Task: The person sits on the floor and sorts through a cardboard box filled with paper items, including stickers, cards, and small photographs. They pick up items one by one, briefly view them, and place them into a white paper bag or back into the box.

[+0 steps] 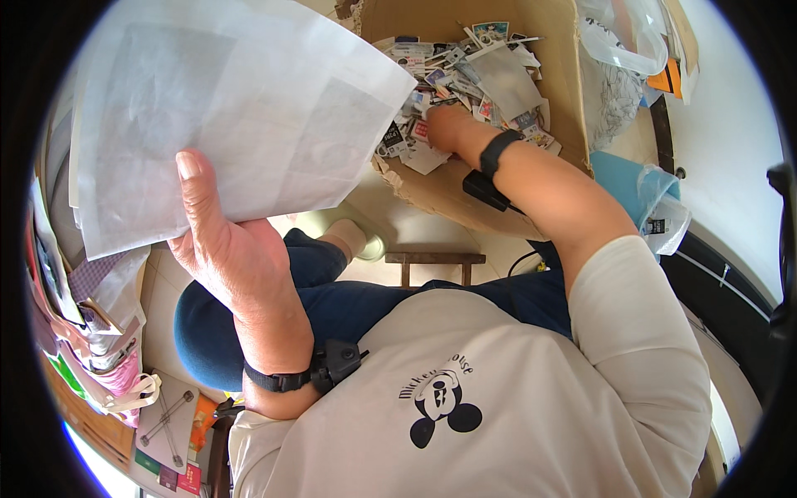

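Observation:
Large whitish translucent sheets (249, 118), several in a stack, fill the upper left, gripped by my left hand (230, 243) at their lower edge with the thumb on top. My right hand (446, 127) reaches into a cardboard box (498, 211) at the upper middle, among a pile of small printed cards, labels and paper pieces (464, 81). Its fingers are mostly hidden, so whether they hold a piece cannot be told. A blank pale rectangular sheet (505, 81) lies on the pile, up and right of that hand.
A low wooden stool (434, 258) stands below the box. Plastic bags (613, 93) and a light-blue item (616, 187) are to the right. Bags and papers (93, 336) crowd the left side. A small table (165, 429) with a metal rack is at the lower left.

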Demonstrator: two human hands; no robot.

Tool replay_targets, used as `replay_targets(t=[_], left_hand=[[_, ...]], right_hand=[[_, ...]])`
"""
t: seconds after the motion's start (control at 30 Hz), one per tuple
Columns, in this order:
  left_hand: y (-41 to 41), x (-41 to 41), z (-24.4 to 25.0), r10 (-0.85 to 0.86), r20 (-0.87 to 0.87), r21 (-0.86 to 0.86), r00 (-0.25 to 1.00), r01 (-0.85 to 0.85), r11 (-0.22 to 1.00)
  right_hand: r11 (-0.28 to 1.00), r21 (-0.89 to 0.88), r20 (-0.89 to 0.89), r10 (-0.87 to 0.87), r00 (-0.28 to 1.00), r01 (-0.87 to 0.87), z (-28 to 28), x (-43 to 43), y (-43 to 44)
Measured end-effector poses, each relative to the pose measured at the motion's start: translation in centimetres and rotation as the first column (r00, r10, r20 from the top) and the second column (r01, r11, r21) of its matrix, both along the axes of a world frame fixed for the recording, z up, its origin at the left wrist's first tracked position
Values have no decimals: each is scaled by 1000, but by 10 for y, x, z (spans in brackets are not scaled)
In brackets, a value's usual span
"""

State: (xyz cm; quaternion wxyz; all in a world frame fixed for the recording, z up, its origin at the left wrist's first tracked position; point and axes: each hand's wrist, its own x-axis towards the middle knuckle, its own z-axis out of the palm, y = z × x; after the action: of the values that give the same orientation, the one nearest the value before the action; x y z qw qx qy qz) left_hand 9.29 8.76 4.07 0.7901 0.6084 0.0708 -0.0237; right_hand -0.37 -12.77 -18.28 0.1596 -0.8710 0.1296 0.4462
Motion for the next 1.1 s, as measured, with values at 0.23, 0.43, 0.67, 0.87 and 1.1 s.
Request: replay_targets(t=[0.23,0.43,0.67,0.87,1.1], left_hand=[[-4,-2,5,-28,3,-8,1000,28,1000],[-3,-2,3,-98,-52,-86,994,93,992],[4,0,-11,-244,-225,-273,943,180,945],[7,1,-17,-361,-190,-378,913,271,885],[1,-8,-18,-483,-227,-394,846,374,840]], right_hand=[[556,551,-95,-699,709,622,34,-30,-65],[17,706,-378,-836,397,708,82,-53,-75],[0,805,-257,-901,349,593,118,-64,-66],[-190,867,-191,-981,-45,461,154,-76,-49],[-411,899,-318,-850,-419,150,168,-100,-47]])
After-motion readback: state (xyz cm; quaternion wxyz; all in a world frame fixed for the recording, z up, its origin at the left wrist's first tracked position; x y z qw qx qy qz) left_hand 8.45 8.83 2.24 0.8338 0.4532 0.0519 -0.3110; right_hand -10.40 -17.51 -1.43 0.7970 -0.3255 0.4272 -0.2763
